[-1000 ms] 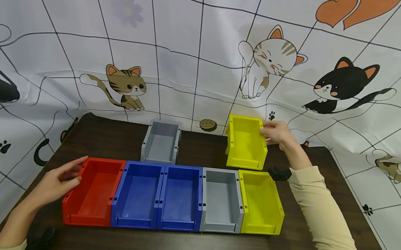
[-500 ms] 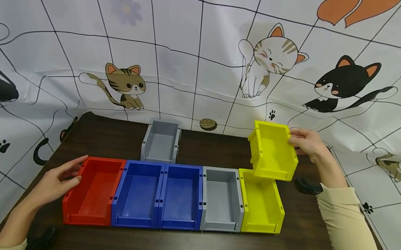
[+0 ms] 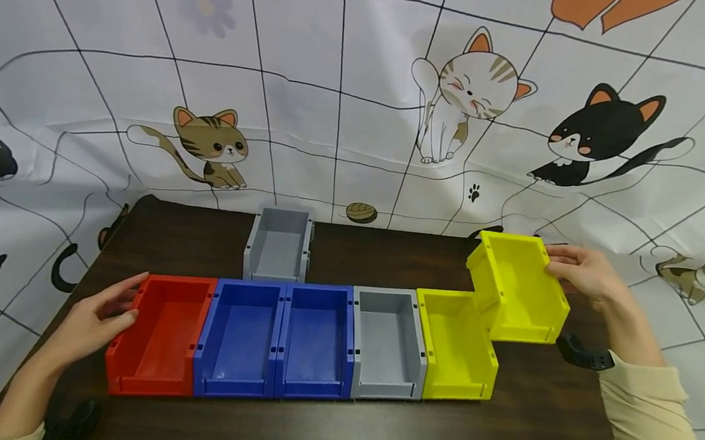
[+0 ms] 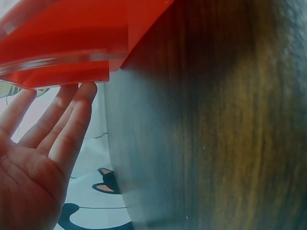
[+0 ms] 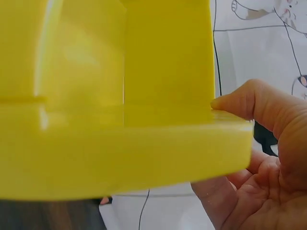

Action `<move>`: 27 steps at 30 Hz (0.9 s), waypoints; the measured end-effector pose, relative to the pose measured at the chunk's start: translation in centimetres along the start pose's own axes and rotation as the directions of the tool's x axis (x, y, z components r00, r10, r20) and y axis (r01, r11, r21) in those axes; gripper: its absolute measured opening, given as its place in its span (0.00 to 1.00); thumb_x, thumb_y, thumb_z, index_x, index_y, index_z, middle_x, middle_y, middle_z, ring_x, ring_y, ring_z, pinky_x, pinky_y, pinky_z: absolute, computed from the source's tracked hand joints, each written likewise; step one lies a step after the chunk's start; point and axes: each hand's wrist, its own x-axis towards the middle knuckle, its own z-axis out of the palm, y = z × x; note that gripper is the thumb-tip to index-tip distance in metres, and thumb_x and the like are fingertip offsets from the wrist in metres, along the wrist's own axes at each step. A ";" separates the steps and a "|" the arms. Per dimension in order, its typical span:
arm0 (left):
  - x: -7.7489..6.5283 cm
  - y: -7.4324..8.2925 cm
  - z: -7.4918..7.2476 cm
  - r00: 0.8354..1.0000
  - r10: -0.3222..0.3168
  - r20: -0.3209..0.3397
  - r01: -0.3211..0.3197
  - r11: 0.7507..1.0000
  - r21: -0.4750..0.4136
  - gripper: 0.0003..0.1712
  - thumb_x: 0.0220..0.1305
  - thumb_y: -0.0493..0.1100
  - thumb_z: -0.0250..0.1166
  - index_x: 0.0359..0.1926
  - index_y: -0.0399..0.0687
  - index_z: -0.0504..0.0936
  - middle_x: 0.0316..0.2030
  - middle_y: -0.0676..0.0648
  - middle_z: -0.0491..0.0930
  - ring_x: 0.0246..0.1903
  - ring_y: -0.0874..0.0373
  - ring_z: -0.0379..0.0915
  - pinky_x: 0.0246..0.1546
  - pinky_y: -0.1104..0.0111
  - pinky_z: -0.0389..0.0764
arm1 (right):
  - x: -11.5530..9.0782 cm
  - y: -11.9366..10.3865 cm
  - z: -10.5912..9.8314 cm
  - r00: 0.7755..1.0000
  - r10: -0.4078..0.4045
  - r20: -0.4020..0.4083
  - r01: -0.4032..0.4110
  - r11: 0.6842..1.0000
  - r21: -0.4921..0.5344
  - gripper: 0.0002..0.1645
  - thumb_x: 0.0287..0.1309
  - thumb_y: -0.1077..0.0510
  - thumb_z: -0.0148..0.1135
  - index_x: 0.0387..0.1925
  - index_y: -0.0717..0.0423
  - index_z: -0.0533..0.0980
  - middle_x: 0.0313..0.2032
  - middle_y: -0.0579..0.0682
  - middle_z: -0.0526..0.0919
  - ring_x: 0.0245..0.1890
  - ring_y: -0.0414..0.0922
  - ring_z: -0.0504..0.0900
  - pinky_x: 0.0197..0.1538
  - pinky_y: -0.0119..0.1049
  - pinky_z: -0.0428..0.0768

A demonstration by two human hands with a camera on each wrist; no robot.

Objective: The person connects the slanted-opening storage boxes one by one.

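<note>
My right hand (image 3: pixel 589 277) grips a yellow storage bin (image 3: pixel 523 286) by its right side wall, holding it above the table beside the row of bins. In the right wrist view, the thumb presses the top of the bin's wall (image 5: pixel 144 153) while the other fingers lie lower on its outside. My left hand (image 3: pixel 90 322) touches the left side of a red bin (image 3: pixel 163 329) with extended fingers; in the left wrist view the fingertips (image 4: pixel 88 88) meet the bin's edge. A second yellow bin (image 3: pixel 457 350) ends the row on the right, its back right corner hidden behind the held one.
Between the red and yellow bins stand two blue bins (image 3: pixel 242 340) (image 3: pixel 318 344) and a grey bin (image 3: pixel 388 347), side by side. Another grey bin (image 3: pixel 278 245) is behind the row. A cat-print cloth (image 3: pixel 313 103) hangs along the dark wooden table's (image 3: pixel 332 434) back edge.
My right hand has carried the yellow bin rightward and toward me, from behind the row to beside its right end. The left hand has stayed on the red bin. The head view has shifted slightly.
</note>
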 end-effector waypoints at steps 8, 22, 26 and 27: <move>0.1 0.0 0.0 1.000 -0.016 -0.001 0.016 1.000 0.012 0.34 0.62 0.33 0.59 0.68 0.39 0.60 0.51 0.28 0.71 0.39 0.85 0.59 0.33 0.83 0.74 | -2.3 1.8 -0.9 0.999 -0.025 0.022 0.026 1.000 -0.013 0.32 0.63 0.64 0.53 0.61 0.82 0.56 0.43 0.54 0.82 0.30 0.35 0.81 0.35 0.38 0.83; 0.0 0.0 0.0 1.000 -0.015 0.000 0.015 1.000 0.007 0.33 0.62 0.34 0.59 0.68 0.39 0.60 0.51 0.29 0.71 0.39 0.85 0.60 0.33 0.82 0.75 | -4.6 5.0 -0.2 0.999 -0.021 0.026 0.020 0.999 0.025 0.31 0.63 0.64 0.54 0.60 0.82 0.57 0.38 0.44 0.83 0.30 0.38 0.82 0.34 0.39 0.84; 0.1 0.0 0.0 0.999 -0.032 0.004 0.032 0.999 0.024 0.34 0.63 0.35 0.59 0.68 0.40 0.60 0.52 0.29 0.71 0.41 0.69 0.70 0.33 0.81 0.76 | -4.8 5.3 0.0 0.999 -0.022 0.037 0.020 0.999 0.044 0.32 0.63 0.63 0.54 0.60 0.82 0.57 0.38 0.42 0.83 0.31 0.39 0.83 0.34 0.39 0.84; 0.1 0.1 0.0 0.999 -0.035 0.004 0.034 0.999 0.027 0.34 0.63 0.35 0.59 0.68 0.40 0.60 0.52 0.29 0.71 0.42 0.65 0.71 0.33 0.81 0.76 | -4.8 5.4 0.1 0.999 -0.019 0.039 0.018 0.999 0.049 0.32 0.63 0.63 0.54 0.60 0.82 0.56 0.38 0.41 0.83 0.31 0.39 0.83 0.34 0.39 0.83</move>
